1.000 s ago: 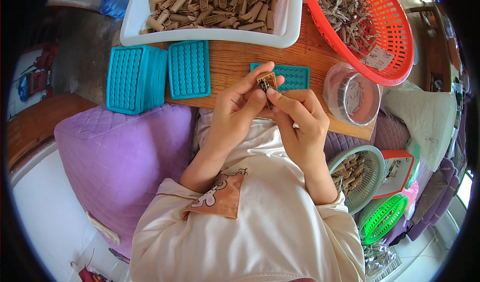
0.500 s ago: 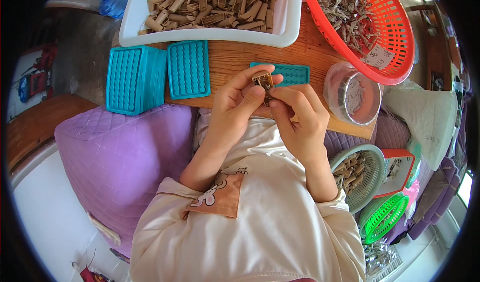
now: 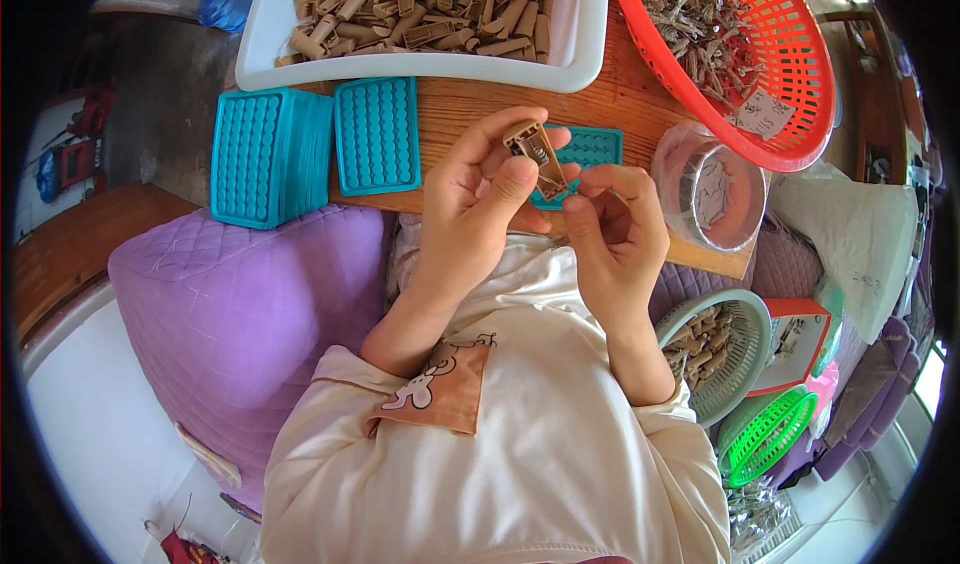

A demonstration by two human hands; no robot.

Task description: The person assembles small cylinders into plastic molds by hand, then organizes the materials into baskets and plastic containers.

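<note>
In my left hand (image 3: pixel 468 209) is a small tan plastic casing (image 3: pixel 546 182), held between thumb and fingers with its hollow side up. Metal parts, one like a coiled spring, show inside it. Close to the casing's lower right end is my right hand (image 3: pixel 622 239), thumb and forefinger drawn together in a pinch. Whatever sits between those fingertips is too small to make out. Behind both hands a flat teal tray (image 3: pixel 600 146) with rounded hollows lies on the wooden table (image 3: pixel 460 114), partly covered by my fingers.
A white tub (image 3: pixel 420 72) of tan casings stands at the back. Left are stacked teal trays (image 3: pixel 262 159) and a single one (image 3: pixel 377 136). Rightward are a red basket (image 3: pixel 800 74) of metal pieces, a plastic-lined round container (image 3: pixel 735 234), a grey basket (image 3: pixel 755 324) and a green basket (image 3: pixel 770 439).
My right hand has drawn slightly right and down from the casing, uncovering more of its inside. The casing now tilts its hollow more into view, still in my left hand.
</note>
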